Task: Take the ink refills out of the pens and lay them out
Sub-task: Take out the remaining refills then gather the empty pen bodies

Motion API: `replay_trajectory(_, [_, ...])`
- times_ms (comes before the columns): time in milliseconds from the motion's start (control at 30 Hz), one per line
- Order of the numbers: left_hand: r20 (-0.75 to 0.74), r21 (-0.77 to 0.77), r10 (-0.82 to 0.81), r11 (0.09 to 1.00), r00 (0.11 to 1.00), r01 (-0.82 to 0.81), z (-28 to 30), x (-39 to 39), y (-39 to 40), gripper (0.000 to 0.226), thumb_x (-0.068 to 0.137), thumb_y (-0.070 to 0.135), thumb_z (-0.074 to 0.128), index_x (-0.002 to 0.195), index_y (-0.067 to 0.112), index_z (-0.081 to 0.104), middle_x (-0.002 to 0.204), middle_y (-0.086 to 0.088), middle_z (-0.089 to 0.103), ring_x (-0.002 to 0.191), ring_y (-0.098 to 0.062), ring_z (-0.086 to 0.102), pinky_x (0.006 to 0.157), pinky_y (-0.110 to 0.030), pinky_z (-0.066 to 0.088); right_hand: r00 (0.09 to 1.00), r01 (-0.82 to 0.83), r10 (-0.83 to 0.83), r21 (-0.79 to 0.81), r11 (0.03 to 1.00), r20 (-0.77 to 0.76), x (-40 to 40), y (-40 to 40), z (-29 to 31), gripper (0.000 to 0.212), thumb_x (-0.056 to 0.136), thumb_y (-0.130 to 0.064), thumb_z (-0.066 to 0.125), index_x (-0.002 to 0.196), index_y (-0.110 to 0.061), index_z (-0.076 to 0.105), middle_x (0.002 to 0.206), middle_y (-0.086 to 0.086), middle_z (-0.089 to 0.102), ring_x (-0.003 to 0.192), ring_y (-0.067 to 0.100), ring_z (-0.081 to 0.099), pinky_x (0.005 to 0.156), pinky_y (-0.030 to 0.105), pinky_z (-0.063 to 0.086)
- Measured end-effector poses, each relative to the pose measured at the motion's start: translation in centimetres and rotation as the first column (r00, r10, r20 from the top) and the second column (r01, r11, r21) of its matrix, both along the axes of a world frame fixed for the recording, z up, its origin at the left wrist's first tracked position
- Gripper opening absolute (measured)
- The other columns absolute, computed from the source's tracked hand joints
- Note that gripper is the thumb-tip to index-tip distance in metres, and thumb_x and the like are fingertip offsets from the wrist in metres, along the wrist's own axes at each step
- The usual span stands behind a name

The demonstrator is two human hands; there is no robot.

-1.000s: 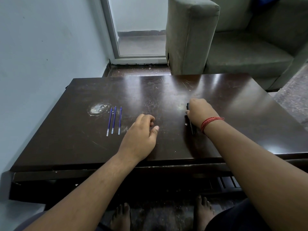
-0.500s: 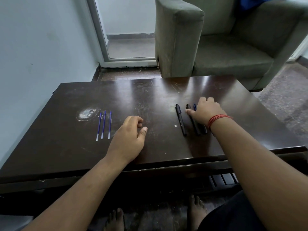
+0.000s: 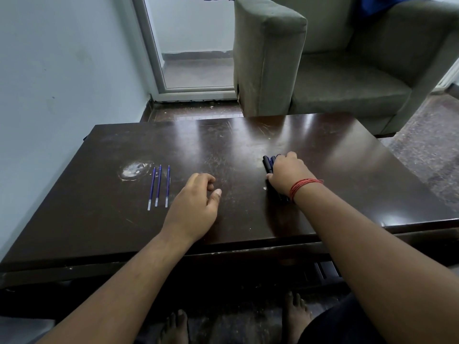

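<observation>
Both forearms are bare, no sleeves showing; a red thread band [image 3: 304, 186] circles the right wrist; feet bare; dark clothing [image 3: 347, 321] at the lower right.

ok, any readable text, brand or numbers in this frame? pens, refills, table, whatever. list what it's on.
None readable.
Pens: dark barrels, mostly covered by the right hand; no print can be made out.
Refills: three blue tubes, no visible marking.
Table: only scratches and a pale stain, no lettering.
Armchair: plain fabric, no label seen.
</observation>
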State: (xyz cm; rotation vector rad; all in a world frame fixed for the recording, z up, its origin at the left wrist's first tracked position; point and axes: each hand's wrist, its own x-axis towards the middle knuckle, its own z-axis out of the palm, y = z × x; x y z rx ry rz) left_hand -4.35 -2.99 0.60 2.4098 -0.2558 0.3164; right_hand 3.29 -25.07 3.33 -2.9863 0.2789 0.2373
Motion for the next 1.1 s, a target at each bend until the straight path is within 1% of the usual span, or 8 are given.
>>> replay_trajectory(200, [0.015,0.000,0.017,1.000,1.000,-0.017,0.5,0.2,0.3,0.019,0.097,0.026,0.058,0.114,0.018,0.058,0.105,0.007,0.056,0.081,-0.007,0.056,0.077,-0.028,0.047,0.990,-0.071,0.078,-0.062,0.996,0.120,-0.6,-0.3,0.4,0.055,0.094,-0.048,0.055,0.130,-0.007,0.047,0.130,0.016,0.046,0.119,0.035,0.047,0.095,0.043,0.046])
replay_trajectory(333, [0.102,0.121,0.050,0.991,0.993,-0.063,1.5,1.3,3.0,0.018,0.093,0.012,0.059,0.111,0.008,0.060,0.106,-0.008,0.059,0.095,-0.028,0.059,0.087,-0.043,0.049,0.896,-0.313,0.309,-0.039,0.949,0.318,-1.9,2.1,0.8,0.043,0.094,-0.040,0.058,0.121,-0.007,0.054,0.123,0.014,0.050,0.115,0.033,0.049,0.096,0.040,0.044])
replay_trajectory(467, [0.017,0.274,0.196,0.942,0.980,-0.193,2.2,2.7,9.0,0.033,0.090,-0.002,0.056,0.122,0.001,0.060,0.124,-0.019,0.059,0.116,-0.039,0.051,0.104,-0.043,0.037,0.809,-0.549,0.505,0.080,0.832,0.300,-4.4,7.5,-0.9,0.038,0.091,-0.031,0.061,0.122,-0.008,0.056,0.123,0.011,0.053,0.115,0.031,0.050,0.100,0.041,0.045])
replay_trajectory(633, [-0.275,0.407,0.197,0.911,0.941,-0.072,1.3,3.3,13.4,0.059,0.100,0.011,0.052,0.155,0.007,0.031,0.164,-0.008,0.025,0.153,-0.025,0.018,0.122,-0.028,0.009,0.758,-0.636,0.580,0.144,0.758,0.298,-5.5,13.6,-2.9,0.051,0.093,-0.026,0.061,0.139,-0.008,0.046,0.146,0.009,0.043,0.135,0.029,0.039,0.111,0.037,0.036])
replay_trajectory(733, [-0.368,0.440,0.166,0.898,0.915,0.014,0.5,3.7,13.7,0.060,0.103,0.023,0.049,0.158,0.016,0.026,0.167,0.002,0.016,0.155,-0.019,0.007,0.125,-0.035,0.007,0.757,-0.643,0.586,0.166,0.748,0.290,-4.9,16.3,-3.2,0.062,0.095,-0.024,0.059,0.150,-0.009,0.033,0.157,0.012,0.032,0.145,0.027,0.026,0.118,0.033,0.023])
replay_trajectory(833, [-0.400,0.433,0.157,0.901,0.903,0.035,0.1,3.9,13.4,0.060,0.103,0.029,0.049,0.158,0.025,0.025,0.167,0.013,0.011,0.155,-0.017,0.000,0.125,-0.047,0.005,0.741,-0.663,0.621,0.134,0.737,0.255,-3.9,17.8,-3.4,0.062,0.096,-0.024,0.056,0.151,-0.010,0.032,0.155,0.014,0.033,0.144,0.028,0.028,0.118,0.035,0.024])
replay_trajectory(1000, [-0.412,0.381,0.084,0.921,0.907,0.087,-0.5,4.4,12.4,0.061,0.102,0.029,0.051,0.157,0.030,0.025,0.165,0.017,0.015,0.155,-0.018,0.002,0.125,-0.048,0.001,0.722,-0.689,0.658,0.134,0.713,0.213,-3.1,18.3,-3.8,0.057,0.097,-0.025,0.055,0.149,-0.012,0.037,0.156,0.010,0.035,0.145,0.031,0.028,0.119,0.039,0.023])
replay_trajectory(1100, [-0.400,0.371,0.051,0.922,0.915,0.111,-0.8,4.5,11.5,0.060,0.103,0.027,0.051,0.157,0.028,0.025,0.166,0.015,0.015,0.155,-0.017,0.006,0.125,-0.046,0.002,0.723,-0.688,0.653,0.159,0.708,0.226,-3.3,17.8,-3.6,0.053,0.097,-0.024,0.054,0.147,-0.012,0.040,0.156,0.005,0.036,0.145,0.027,0.029,0.118,0.032,0.022])
